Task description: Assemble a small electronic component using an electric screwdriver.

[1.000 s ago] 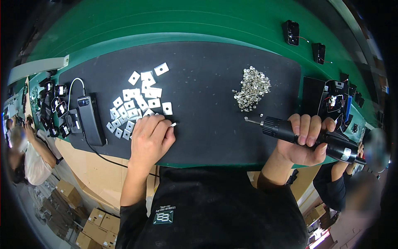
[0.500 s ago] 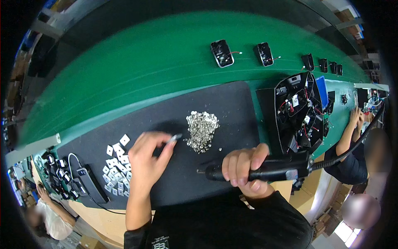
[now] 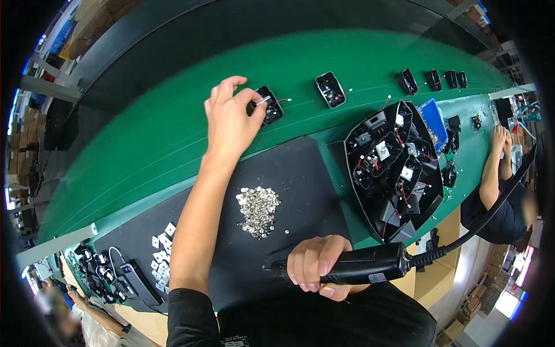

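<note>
The left hand is stretched over the green belt, pinching a small metal plate between thumb and fingers. The plate is seen nearly edge-on, above a black case with a short wire; whether plate or fingertips touch the case cannot be told. A second case lies to the right, apart from the first.

The right hand is wrapped around an electric screwdriver, its tip directed left over the dark mat; whether the tip carries a screw is too small to tell. Beyond it lie a heap of screws and one loose screw. More plates lie at the mat's left.

Likely faults: the plate, held by a narrow grip, could slip and drop into the case or onto the belt; fingers could snag the case's wire and drag it; a low sweep of the screwdriver could scatter the screws; and its trailing cord could tug the tool aside.
</note>
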A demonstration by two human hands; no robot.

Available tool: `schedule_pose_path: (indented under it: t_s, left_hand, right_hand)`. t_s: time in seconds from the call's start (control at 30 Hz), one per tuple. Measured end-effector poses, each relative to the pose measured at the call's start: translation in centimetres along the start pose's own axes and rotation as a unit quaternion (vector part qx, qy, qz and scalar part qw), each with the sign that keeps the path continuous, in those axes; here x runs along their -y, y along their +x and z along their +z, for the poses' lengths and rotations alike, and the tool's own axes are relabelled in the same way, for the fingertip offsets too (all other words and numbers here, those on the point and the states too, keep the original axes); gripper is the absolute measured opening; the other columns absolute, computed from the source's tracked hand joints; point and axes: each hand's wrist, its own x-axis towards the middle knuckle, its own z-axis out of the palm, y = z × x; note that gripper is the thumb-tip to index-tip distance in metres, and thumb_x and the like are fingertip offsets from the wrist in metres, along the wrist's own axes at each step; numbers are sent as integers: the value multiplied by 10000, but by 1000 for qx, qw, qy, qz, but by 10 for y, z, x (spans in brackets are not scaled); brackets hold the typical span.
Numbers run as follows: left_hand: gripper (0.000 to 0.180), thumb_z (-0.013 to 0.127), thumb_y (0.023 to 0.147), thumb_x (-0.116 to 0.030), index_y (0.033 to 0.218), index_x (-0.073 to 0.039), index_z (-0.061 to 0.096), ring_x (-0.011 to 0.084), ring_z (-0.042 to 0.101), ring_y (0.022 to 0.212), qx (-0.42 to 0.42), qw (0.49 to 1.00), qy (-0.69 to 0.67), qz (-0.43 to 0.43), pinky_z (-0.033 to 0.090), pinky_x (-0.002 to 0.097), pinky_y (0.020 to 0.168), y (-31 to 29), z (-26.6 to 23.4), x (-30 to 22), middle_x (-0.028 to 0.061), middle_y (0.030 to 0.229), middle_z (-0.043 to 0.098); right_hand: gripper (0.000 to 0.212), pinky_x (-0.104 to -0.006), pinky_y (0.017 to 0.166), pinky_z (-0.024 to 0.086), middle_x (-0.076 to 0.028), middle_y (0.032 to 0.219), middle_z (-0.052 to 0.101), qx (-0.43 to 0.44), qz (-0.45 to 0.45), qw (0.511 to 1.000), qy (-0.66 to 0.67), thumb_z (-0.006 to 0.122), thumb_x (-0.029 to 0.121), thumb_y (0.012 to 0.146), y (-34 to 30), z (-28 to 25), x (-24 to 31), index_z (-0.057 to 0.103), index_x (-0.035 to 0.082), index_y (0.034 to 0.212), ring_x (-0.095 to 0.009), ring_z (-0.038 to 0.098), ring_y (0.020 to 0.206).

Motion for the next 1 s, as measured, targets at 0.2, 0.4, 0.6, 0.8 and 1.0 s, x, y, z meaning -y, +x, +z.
schedule_pose_path:
  t_s: [0.2, 0.4, 0.6, 0.8, 1.0]
  left_hand:
    - [114, 722, 731, -158, 811, -100, 665, 263, 556, 1055, 15, 1000, 17, 14, 369, 416, 914, 5, 10, -1, 84, 1089, 621]
    - [323, 682, 760, -146, 1071, -75, 634, 314, 641, 833, 45, 998, -45, -9, 504, 423, 749, 7, -3, 25, 103, 950, 683]
    - [251, 629, 790, -154, 1033, -93, 653, 268, 598, 926, 11, 998, -57, -17, 364, 419, 894, -50, -80, 7, 87, 957, 670]
    - [219, 646, 767, -168, 978, -111, 660, 238, 579, 926, 18, 995, 11, -99, 353, 424, 888, -194, -137, 11, 53, 913, 656]
    - [231, 635, 768, -167, 995, -126, 634, 227, 581, 887, -20, 995, -44, -83, 384, 386, 836, -251, -128, 16, 35, 872, 639]
  right_hand:
    - [340, -296, 581, 472, -61, 681, 568, -12, -10, 1000, 3, 663, -6, 741, 1, -4, 8, 504, 5, 1041, -157, 564, 590]
    - [357, -347, 608, 457, -57, 667, 547, -44, 81, 996, -7, 668, 38, 754, 1, 11, 12, 483, 77, 1058, -192, 549, 599]
    - [352, -324, 586, 429, -30, 657, 511, -82, 51, 994, -47, 680, 119, 791, -15, 7, 5, 414, 123, 1021, -170, 502, 567]
    - [349, -301, 661, 347, -8, 756, 504, -48, 64, 996, -43, 641, 131, 856, -12, 19, 1, 484, 147, 1167, -145, 451, 680]
    - [327, -305, 661, 342, -19, 754, 483, 13, 55, 996, -65, 596, 163, 883, -16, 12, -1, 465, 141, 1181, -145, 430, 674]
